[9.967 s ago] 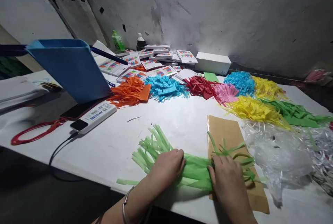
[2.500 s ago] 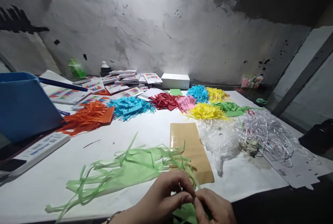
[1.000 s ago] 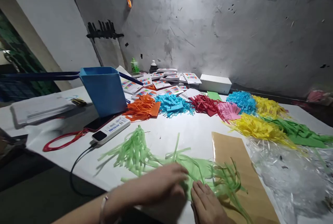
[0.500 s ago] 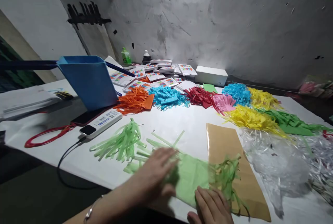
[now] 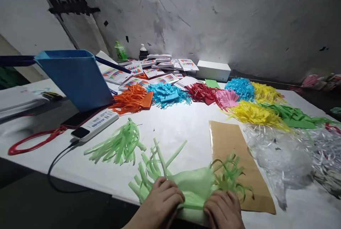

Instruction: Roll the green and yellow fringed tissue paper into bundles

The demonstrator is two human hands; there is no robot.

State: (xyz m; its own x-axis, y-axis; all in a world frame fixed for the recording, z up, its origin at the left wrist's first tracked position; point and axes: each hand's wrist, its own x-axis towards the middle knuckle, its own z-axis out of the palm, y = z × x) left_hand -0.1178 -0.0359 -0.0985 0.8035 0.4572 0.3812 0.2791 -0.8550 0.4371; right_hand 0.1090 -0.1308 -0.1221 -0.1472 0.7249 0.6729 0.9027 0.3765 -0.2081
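A light green tissue sheet with fringed ends (image 5: 194, 184) lies at the near edge of the white table (image 5: 181, 126). My left hand (image 5: 162, 204) presses on its left part, fingers curled over the paper. My right hand (image 5: 222, 211) presses on its right part, next to the curly fringe. The sheet bulges up between the two hands. A second light green fringed piece (image 5: 117, 145) lies apart, farther left.
A brown paper sheet (image 5: 234, 158) lies under the right fringe. Clear plastic (image 5: 282, 161) sits to its right. Orange, blue, red, pink, yellow and green fringe piles (image 5: 167, 96) cross the table's back. A blue box (image 5: 74, 78), a power bank (image 5: 94, 124) and a red cable stand at left.
Both hands have drawn back toward the near edge and closer together, bunching the green sheet between them. The separate green fringe piece stays at left.
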